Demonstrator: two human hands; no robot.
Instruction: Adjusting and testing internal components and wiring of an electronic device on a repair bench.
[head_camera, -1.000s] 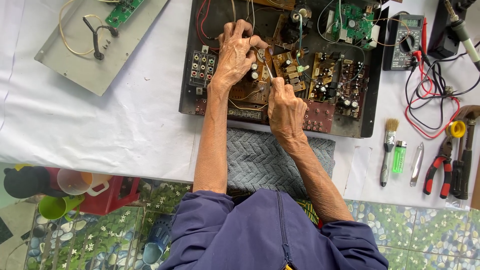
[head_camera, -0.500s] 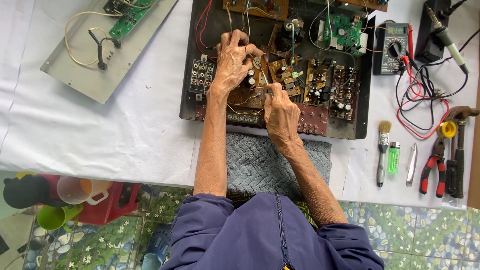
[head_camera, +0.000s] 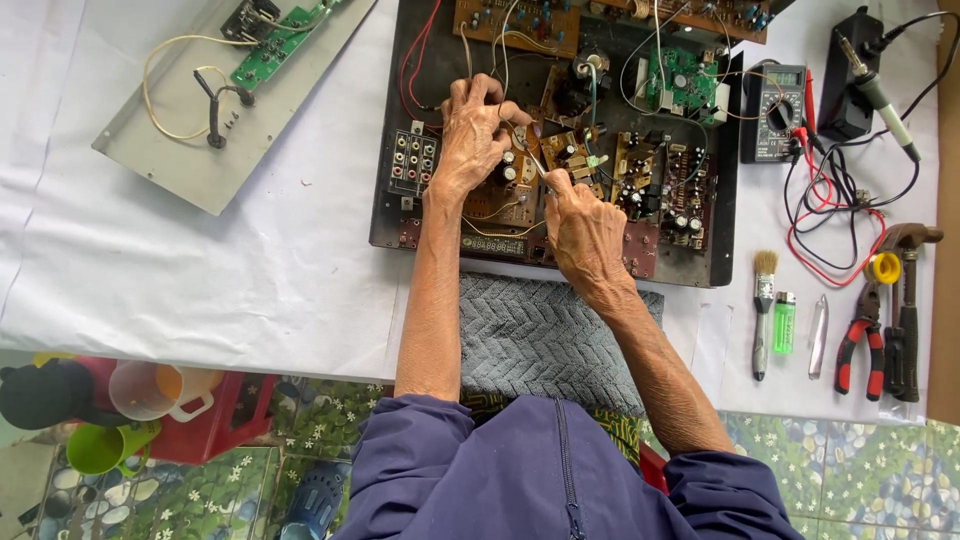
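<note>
An opened black electronics chassis (head_camera: 395, 215) lies on the white-covered table, filled with brown and green circuit boards (head_camera: 640, 180) and wires. My left hand (head_camera: 470, 135) rests on a board near the chassis's left side, fingers curled on the components. Just right of it, my right hand (head_camera: 585, 225) pinches a thin metal tool, likely tweezers (head_camera: 534, 160), whose tip points up-left toward the left hand's fingers. A grey knitted cloth (head_camera: 530, 330) lies under my forearms at the table's front edge.
A grey metal panel (head_camera: 180, 150) with a green board and looped wire lies at the back left. At the right are a multimeter (head_camera: 775, 110), soldering iron (head_camera: 880, 95), brush (head_camera: 764, 310), green lighter (head_camera: 784, 322), pliers (head_camera: 858, 340) and hammer (head_camera: 905, 310). Cups (head_camera: 150, 390) stand below the table.
The view has shifted slightly, so the chassis sits lower in frame. Both hands stay on the same board, the right one still holding the thin tool.
</note>
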